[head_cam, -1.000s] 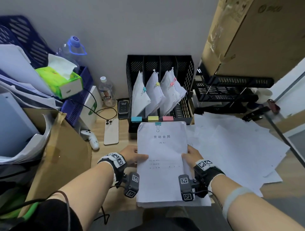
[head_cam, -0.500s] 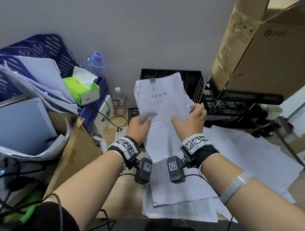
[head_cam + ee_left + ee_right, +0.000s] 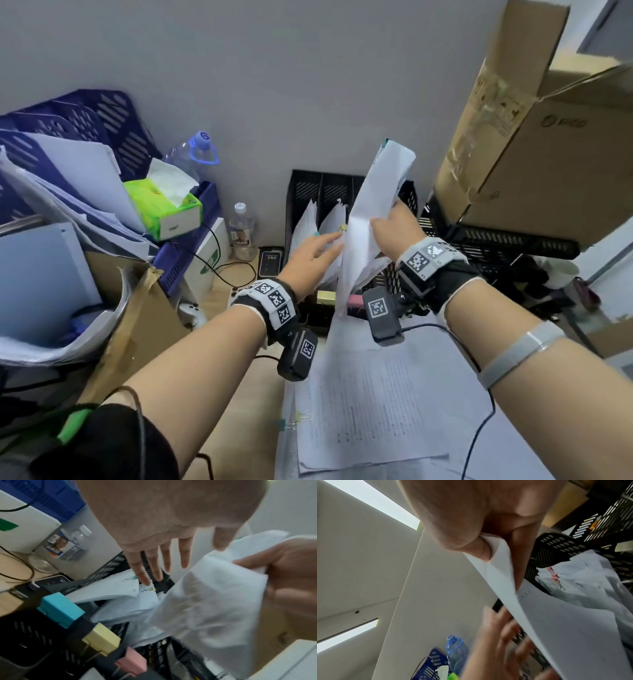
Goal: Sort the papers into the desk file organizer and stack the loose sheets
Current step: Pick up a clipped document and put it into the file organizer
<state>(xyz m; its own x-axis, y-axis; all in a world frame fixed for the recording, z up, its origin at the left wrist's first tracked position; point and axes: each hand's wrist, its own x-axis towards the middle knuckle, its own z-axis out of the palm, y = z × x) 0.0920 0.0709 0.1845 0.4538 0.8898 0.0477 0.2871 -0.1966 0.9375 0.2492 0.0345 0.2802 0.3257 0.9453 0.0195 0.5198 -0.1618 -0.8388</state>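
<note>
1. Head: right hand (image 3: 394,226) grips clipped bundle (image 3: 373,212) upright over black organizer (image 3: 342,185); left hand (image 3: 310,255) flat-fingered against filed papers (image 3: 330,222).
2. L wrist: left fingers (image 3: 150,566) straight, nothing held.
3. R wrist: thumb + fingers pinch bundle edge.

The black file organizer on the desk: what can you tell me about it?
The file organizer is black perforated plastic, standing upright against the wall, divided into vertical slots. Clipped bundles of white paper lean in the slots. Teal, yellow and pink tags are clipped along its front edge. The left hand reaches open toward the filed papers, while the right hand pinches a bundle above it.
</note>
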